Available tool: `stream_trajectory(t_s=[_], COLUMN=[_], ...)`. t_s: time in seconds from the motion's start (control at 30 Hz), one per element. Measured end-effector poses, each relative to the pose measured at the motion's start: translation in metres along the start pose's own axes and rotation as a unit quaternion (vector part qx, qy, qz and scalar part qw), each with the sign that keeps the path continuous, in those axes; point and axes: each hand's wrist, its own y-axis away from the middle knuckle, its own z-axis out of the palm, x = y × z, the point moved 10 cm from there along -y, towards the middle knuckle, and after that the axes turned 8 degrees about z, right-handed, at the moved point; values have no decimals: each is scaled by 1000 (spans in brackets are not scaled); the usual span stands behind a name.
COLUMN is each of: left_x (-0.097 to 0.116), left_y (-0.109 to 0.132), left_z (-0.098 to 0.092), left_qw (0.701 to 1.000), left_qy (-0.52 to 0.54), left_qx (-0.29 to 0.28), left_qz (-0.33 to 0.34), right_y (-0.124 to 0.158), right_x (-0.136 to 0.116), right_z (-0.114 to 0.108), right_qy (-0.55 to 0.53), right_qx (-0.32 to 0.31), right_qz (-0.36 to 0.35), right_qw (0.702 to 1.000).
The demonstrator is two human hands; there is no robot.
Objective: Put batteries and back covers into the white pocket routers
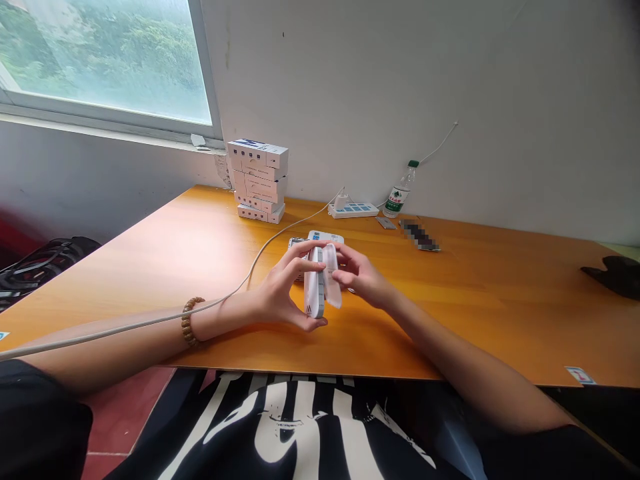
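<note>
Far left: black woven bag (43, 270) beside the table, below a metal-framed window (105, 63) set in a white plaster wall (500, 100). Orange glossy wood-look table (165, 247), straight edges. Stack of white cardboard boxes (259, 180) near the wall, rectangular, slightly offset. Thin white cable (150, 319) lies over the left forearm and runs toward a white power strip (353, 211) at the wall.

Left hand (280, 293), wooden bead bracelet (191, 320) on the wrist, is grasping a slim white plastic device (314, 283). Device is upright, off the table, with ribbed, slotted grey faces. Right hand (363, 277) is pinching a soft translucent sleeve (331, 273), which touches the device's side. Below the hands: flat white box (325, 237) with blue print, partly hidden, and a silver-edged item (297, 243), too covered to identify.

Further right: clear plastic water bottle (397, 190), green cap, ridged body, by the wall. Pixelated object (419, 235) on the table, unreadable. Dark lumpy object (617, 277) at far right.
</note>
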Motion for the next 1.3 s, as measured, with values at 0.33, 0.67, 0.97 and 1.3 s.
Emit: stream_trajectory(t_s=[0.33,0.67,0.97,1.3], left_x=[13,0,1,3], left_y=[16,34,36,37], left_z=[48,66,71,77], left_qw=[974,940,930,928], left_qy=[100,125,117,82], left_qx=[-201,-295,-332,-354], left_qz=[20,-114,-105,-87], right_y=[0,2,-4,-6], right_x=[-5,-6,15,18], right_z=[-111,-138,-150,-141], right_qy=[148,366,445,522], right_qx=[218,310,278,185], right_qz=[135,187,243,248], right_qw=[955,858,816,795])
